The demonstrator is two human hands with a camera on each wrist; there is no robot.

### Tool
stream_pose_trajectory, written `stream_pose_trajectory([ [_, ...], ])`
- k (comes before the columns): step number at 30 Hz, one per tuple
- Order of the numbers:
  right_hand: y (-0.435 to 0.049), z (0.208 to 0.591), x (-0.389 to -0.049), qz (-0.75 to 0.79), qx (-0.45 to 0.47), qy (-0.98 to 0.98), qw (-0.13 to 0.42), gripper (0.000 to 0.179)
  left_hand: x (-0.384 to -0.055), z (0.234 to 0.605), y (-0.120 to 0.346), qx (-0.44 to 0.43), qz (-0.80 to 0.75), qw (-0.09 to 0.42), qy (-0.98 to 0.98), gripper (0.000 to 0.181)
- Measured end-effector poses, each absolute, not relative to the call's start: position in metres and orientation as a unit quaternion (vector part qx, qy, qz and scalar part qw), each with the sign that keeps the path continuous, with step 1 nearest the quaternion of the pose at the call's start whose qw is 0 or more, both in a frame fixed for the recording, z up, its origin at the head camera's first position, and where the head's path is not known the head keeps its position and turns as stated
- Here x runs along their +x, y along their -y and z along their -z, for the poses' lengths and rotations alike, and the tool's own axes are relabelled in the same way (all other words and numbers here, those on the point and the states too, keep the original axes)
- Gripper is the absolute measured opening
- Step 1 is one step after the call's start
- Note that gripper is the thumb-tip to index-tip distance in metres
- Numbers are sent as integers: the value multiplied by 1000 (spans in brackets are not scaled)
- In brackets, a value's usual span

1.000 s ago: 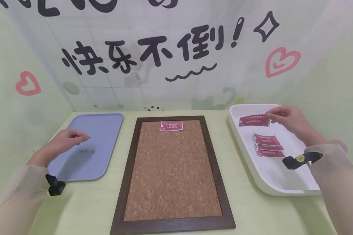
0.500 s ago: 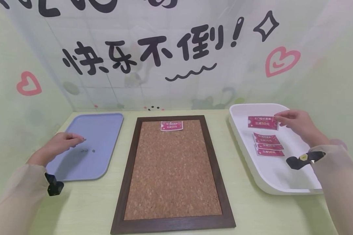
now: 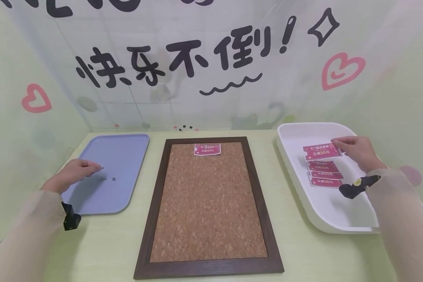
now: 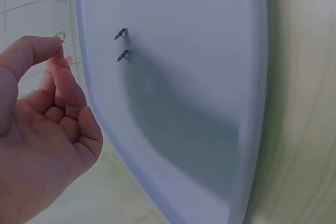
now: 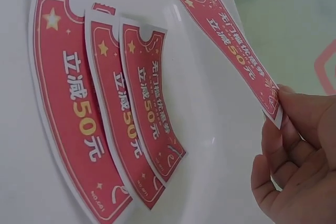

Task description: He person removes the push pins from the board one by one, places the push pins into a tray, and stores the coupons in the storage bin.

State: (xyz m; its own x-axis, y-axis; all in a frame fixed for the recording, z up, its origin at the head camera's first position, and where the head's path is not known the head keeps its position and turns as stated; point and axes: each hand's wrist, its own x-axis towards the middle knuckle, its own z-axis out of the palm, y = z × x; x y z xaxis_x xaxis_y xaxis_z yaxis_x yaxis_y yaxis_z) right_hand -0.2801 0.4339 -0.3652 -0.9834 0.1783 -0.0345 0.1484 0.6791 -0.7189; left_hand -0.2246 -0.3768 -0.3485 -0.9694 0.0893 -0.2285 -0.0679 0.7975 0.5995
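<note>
My left hand (image 3: 72, 174) pinches a thumbtack (image 4: 61, 36) between thumb and fingertips, above the blue tray (image 3: 127, 156). Several more thumbtacks (image 4: 121, 35) lie on that tray, two of them tilted with their points showing. With thumb and forefinger, my right hand (image 3: 359, 150) holds a red coupon (image 3: 322, 152) by its right end, above the white tray (image 3: 313, 213). Below it in the tray lies an overlapping row of similar coupons (image 5: 144, 98). Another coupon (image 3: 207, 149) is at the top of the framed cork board (image 3: 209, 203) between the trays.
The dark wooden frame (image 3: 211, 268) of the board lies flat on the pale table (image 3: 102, 250). A printed curtain (image 3: 179, 102) with black lettering hangs behind. The white tray has raised walls; the blue tray has a low rim.
The right hand has moved right and toward me with the pinched coupon, which now faces up more plainly. The left hand has drawn slightly left, still pinching the tack.
</note>
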Motion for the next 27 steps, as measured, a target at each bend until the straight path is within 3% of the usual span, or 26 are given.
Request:
stream_pose_trajectory([
  [5, -445, 381, -288, -391, -91, 916, 23, 88, -227, 352, 378, -14, -312, 125, -942, 54],
  [14, -413, 352, -263, -385, -75, 920, 0, 67, -224, 355, 378, -26, -310, 130, -942, 55],
  [22, -418, 364, -265, -388, -70, 919, -24, 73, -229, 364, 382, -45, -318, 143, -936, 56],
  [27, -416, 366, -264, -385, -75, 919, -39, 64, -226, 366, 379, -43, -291, 139, -946, 56],
])
